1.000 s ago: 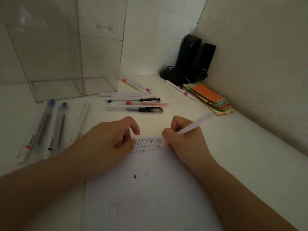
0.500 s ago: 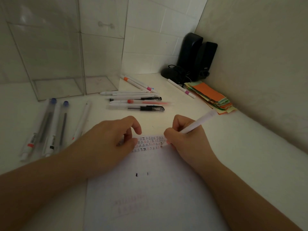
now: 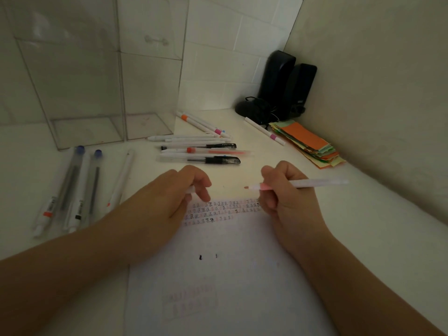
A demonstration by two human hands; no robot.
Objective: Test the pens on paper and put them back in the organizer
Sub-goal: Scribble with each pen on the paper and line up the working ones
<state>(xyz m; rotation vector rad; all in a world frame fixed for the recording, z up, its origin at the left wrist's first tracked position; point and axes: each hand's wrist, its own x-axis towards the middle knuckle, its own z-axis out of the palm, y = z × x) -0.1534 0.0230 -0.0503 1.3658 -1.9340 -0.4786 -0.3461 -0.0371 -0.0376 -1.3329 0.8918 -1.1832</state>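
My right hand (image 3: 286, 202) grips a white pen (image 3: 315, 183) with a pinkish tip, held level above the top of the paper (image 3: 230, 275), tip pointing left. My left hand (image 3: 164, 204) rests on the paper's left part and holds a small white piece, likely the pen's cap (image 3: 190, 189), between curled fingers. Rows of small test marks (image 3: 218, 212) lie between the hands. A clear acrylic organizer (image 3: 97, 98) stands empty at the back left. Several pens (image 3: 201, 151) lie in a group behind the hands. More pens (image 3: 72, 187) lie at the left.
Two black speakers (image 3: 288, 86) and a dark round object with a cable stand in the back corner. A stack of coloured paper slips (image 3: 308, 144) lies along the right wall, with a white marker (image 3: 264, 130) beside it. Walls close in at the back and right.
My right hand has lifted the pen off the paper and turned it level, tip pointing left. My left hand moved slightly; the white piece now shows at its fingers.
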